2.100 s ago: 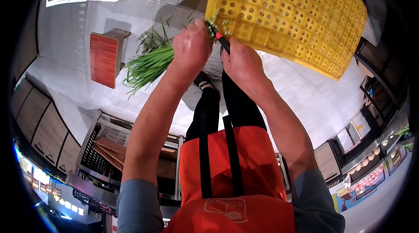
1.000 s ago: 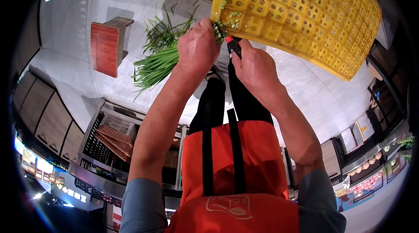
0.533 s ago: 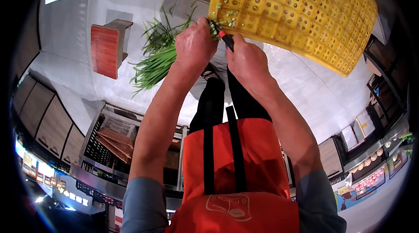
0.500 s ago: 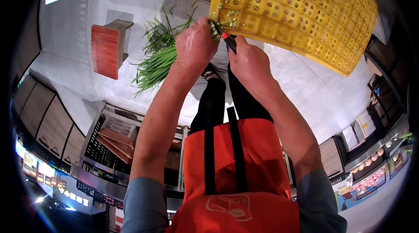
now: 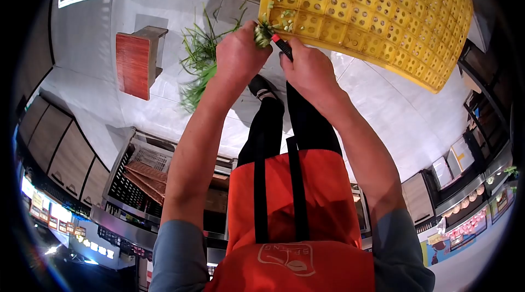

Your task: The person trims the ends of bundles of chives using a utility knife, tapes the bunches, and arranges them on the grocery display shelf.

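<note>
Left hand point(image 5: 240, 54): grip closed round green stalks point(image 5: 263, 36), pale ends near the yellow crate point(image 5: 377, 35) | Right hand point(image 5: 310, 70): closed on black-and-red tool point(image 5: 283, 48) | Handling: stalks probably light, bendable, easily bruised; best held just behind the ends

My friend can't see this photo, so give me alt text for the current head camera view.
A person's left hand grips a bunch of long green leaves while the right hand holds a black and red knife at its pale cut ends, beside a yellow perforated crate. A small red-topped stool stands nearby.
</note>
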The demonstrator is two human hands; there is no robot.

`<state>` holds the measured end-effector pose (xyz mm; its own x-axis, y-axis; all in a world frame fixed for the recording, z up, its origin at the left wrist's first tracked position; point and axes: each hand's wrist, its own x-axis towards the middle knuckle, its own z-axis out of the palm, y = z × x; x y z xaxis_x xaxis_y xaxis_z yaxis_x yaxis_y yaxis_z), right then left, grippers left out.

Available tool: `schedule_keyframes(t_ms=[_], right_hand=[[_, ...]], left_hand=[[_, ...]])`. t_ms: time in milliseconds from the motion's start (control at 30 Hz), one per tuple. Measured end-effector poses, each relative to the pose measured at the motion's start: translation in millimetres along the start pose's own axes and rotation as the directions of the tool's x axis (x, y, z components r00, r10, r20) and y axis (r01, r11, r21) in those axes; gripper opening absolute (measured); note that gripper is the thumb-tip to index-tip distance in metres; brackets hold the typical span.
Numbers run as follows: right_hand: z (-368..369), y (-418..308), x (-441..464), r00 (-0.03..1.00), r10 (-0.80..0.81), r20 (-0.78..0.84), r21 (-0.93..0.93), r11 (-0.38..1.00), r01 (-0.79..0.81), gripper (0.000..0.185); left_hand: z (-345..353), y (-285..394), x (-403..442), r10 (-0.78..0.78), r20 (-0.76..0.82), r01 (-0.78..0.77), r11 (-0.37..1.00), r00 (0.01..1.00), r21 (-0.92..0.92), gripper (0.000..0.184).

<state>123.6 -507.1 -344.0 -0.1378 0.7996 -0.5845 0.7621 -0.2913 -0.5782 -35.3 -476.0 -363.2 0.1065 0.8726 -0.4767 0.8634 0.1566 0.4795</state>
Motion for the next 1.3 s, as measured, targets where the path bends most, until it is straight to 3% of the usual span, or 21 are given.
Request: schedule_keyframes(t_ms=[167,367,600,867,967,1067,1167,1267,1300], right_hand=[[4.8,20.7,-15.9,0.992,0.019,-0.126,0.237,0.971,0.012,0.022],[7.9,24.4,-18.7,0.993,-0.064,-0.098,0.084,0.994,0.073,0.021],[5.6,22.0,-11.0,0.997,-0.077,-0.022,-0.166,0.983,0.073,0.023],[-2.9,12.4,-5.1,0.999,-0.025,0.039,-0.208,0.978,0.033,0.025],[-0.4,7.0,-2.1,0.999,-0.003,0.042,-0.214,0.977,0.012,0.025],[-2.4,3.8,-0.1,0.998,0.005,0.056,-0.227,0.974,0.008,0.026],[-3.0,2.0,-0.9,0.998,0.020,0.056,-0.259,0.966,-0.004,0.027],[0.7,6.7,-0.6,1.000,-0.007,0.030,-0.271,0.963,0.015,0.027],[2.5,7.1,-1.8,1.000,-0.023,0.020,-0.271,0.962,0.028,0.028]], left_hand=[[13.3,-16.0,-0.4,-0.108,0.118,0.152,0.865,0.987,-0.479,0.027],[16.1,-12.7,0.3,-0.124,0.107,0.161,0.862,0.986,-0.481,0.027],[12.2,-12.7,5.0,-0.080,0.092,0.108,0.929,0.993,-0.355,0.031],[13.4,-22.0,9.9,-0.076,0.183,0.147,0.899,0.980,-0.414,0.033],[9.9,-27.0,11.6,-0.040,0.251,0.173,0.828,0.967,-0.533,0.031],[-7.8,-22.7,17.1,-0.073,0.514,0.419,0.681,0.855,-0.600,0.022],[-10.4,-37.6,22.8,0.149,0.642,0.513,0.480,0.752,-0.712,0.011],[-14.5,-42.0,14.7,0.271,0.650,0.603,0.242,0.710,-0.760,0.007],[-16.5,-46.8,11.4,0.257,0.630,0.579,0.252,0.732,-0.775,0.007]])
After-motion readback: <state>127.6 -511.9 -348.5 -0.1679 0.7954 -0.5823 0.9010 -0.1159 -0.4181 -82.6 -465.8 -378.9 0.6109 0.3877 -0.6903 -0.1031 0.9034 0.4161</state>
